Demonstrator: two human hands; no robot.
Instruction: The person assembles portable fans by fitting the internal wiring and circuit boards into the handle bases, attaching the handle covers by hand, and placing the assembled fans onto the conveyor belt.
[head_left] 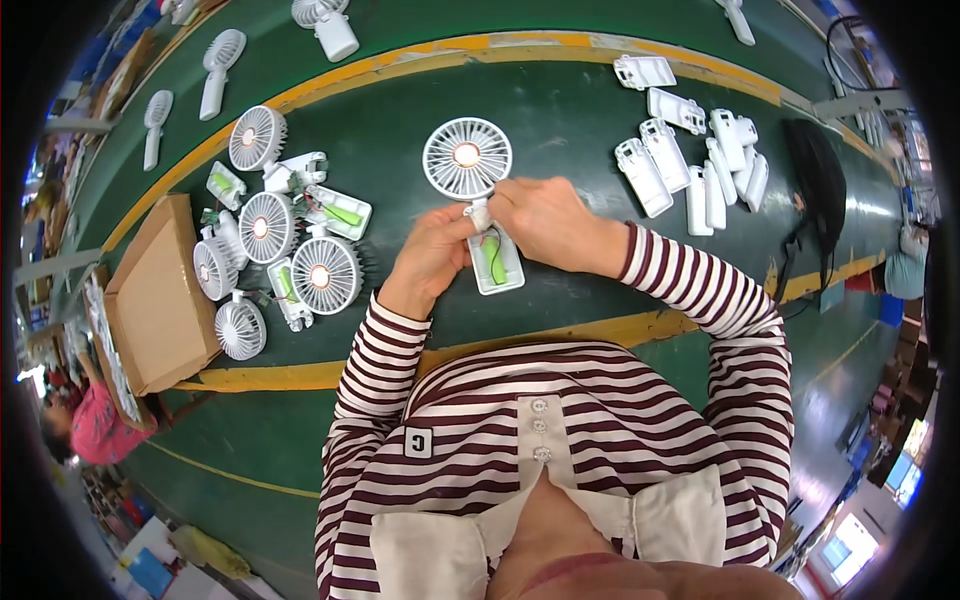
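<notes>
In front of me on the green bench lies a small white handheld fan (467, 158), its round grille turned up and its handle toward me. The handle is uncovered and shows a green battery (493, 260) with thin wires inside. My left hand (436, 243) grips the neck of the fan from the left, thumb and fingers closed round it. My right hand (548, 220) is closed at the same neck from the right, its fingertips pinched just under the grille. Whatever small part may be between the right fingertips is hidden.
Several fans with uncovered handles (268, 227) are heaped at the left beside a cardboard box (160, 295). White handle covers (655, 165) lie at the right, near a black bag-like item (815, 185). Beyond the yellow bench edge (540, 42), more white fans (218, 72) rest on a green surface.
</notes>
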